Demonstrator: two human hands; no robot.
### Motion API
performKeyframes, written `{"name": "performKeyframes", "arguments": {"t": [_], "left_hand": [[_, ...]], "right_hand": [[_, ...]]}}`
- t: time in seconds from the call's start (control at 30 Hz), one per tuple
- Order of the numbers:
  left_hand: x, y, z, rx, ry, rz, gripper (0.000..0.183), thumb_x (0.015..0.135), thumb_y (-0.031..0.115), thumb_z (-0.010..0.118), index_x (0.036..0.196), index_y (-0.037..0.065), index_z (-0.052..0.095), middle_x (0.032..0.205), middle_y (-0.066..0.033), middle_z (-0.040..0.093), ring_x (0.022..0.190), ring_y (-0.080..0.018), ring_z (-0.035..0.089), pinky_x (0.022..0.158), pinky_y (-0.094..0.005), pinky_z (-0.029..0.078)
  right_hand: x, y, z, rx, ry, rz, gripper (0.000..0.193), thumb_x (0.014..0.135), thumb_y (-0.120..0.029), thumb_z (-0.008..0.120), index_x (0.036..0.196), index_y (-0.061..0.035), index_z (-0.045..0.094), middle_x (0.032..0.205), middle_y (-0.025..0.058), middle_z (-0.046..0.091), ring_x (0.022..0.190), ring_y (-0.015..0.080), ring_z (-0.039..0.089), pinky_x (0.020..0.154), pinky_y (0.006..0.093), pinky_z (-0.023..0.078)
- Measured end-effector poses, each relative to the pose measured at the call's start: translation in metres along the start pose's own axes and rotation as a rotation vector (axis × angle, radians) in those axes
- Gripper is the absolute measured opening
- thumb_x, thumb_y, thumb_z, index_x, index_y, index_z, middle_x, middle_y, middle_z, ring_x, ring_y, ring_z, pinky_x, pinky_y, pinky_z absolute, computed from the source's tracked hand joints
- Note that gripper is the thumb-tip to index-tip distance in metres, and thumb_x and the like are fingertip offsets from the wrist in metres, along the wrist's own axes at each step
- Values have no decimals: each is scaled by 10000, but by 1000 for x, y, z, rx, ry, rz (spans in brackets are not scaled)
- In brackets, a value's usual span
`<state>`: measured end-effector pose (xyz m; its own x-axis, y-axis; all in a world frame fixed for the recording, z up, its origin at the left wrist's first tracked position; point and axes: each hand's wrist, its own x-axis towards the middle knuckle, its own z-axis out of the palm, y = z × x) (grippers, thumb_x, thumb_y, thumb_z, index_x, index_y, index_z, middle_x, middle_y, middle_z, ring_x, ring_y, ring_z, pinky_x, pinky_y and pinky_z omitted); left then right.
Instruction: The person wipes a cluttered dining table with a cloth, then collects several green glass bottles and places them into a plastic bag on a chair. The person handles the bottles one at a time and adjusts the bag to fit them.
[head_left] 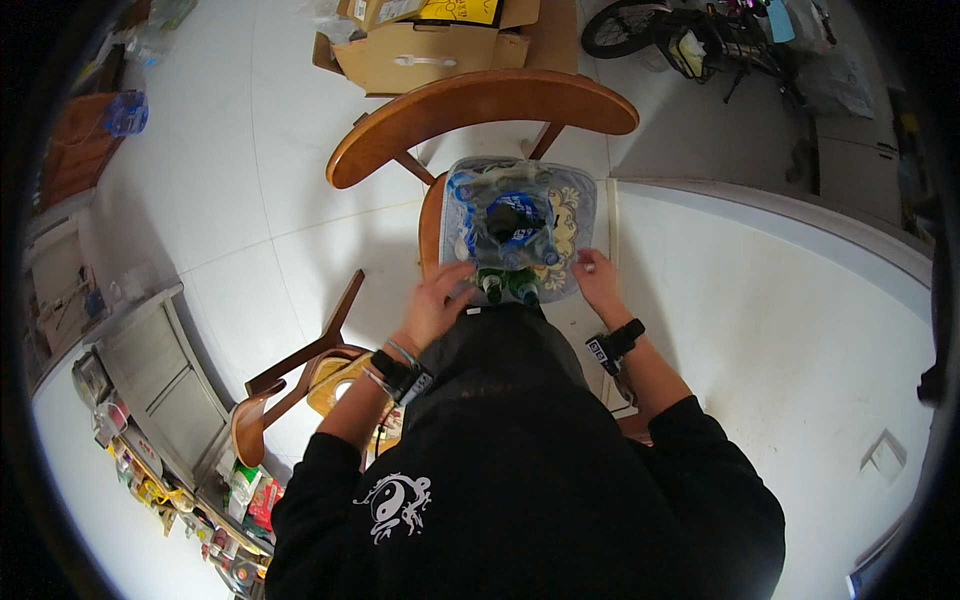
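A pack of plastic bottles in clear wrap [510, 215] with blue labels and caps sits on the patterned grey seat cushion [578, 200] of a wooden chair in front of me. Two green bottles [507, 284] stand close together at the pack's near side. My left hand [437, 301] is at the cushion's left edge, fingers apart, beside the green bottles. At the cushion's right edge, my right hand [598, 282] has loosely bent fingers, with no object plainly visible in them. Its fingertips are small and partly hidden.
The curved wooden chair back [480, 105] rises beyond the pack. Behind it stands an open cardboard box [430, 60]. A low white wall [740, 300] borders the right side. Another wooden chair [330, 375] is at left; a bicycle [690, 45] stands at far right.
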<state>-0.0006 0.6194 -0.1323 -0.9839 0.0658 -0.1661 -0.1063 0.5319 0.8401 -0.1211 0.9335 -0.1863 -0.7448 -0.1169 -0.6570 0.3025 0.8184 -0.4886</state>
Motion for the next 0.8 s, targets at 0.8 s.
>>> {"name": "performKeyframes", "arguments": {"t": [0.8], "left_hand": [[90,-1,62,594,-351,29,334,742,333,789,946,83,701,964,-97,638,914,-298,656,797,-441,492]], "right_hand": [[19,-96,26,-760,-234,-756,471,676,-312,871,1023,-82,651,964,92,643,895,307,670,746,450,544]]}}
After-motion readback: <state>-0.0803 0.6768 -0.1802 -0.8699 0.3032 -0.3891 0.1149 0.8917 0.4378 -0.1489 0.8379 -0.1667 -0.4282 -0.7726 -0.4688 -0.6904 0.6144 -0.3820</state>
